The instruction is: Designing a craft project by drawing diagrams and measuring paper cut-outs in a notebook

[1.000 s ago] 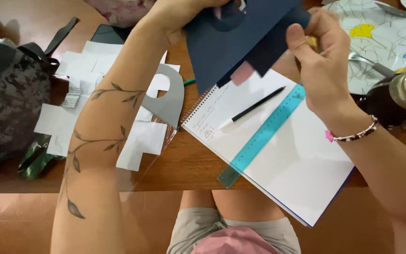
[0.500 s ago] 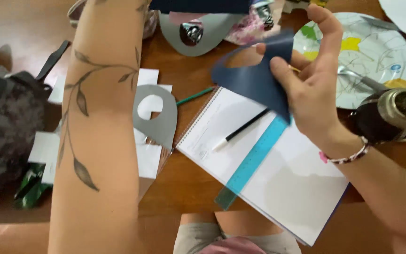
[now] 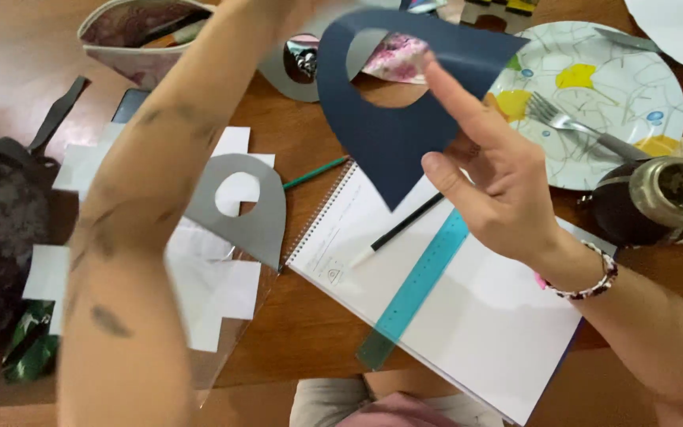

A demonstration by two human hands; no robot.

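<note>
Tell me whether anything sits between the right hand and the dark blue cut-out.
Nothing does. The right hand already grips the dark blue cut-out with its fingers, held up above the spiral notebook.

- One view only, from a camera on the person's head, so no second view shares the scene.
- It looks steeply down on the wooden table (image 3: 310,348) and the person's lap at the bottom edge.
- It is close: the left forearm (image 3: 128,261) fills much of the left side.
</note>
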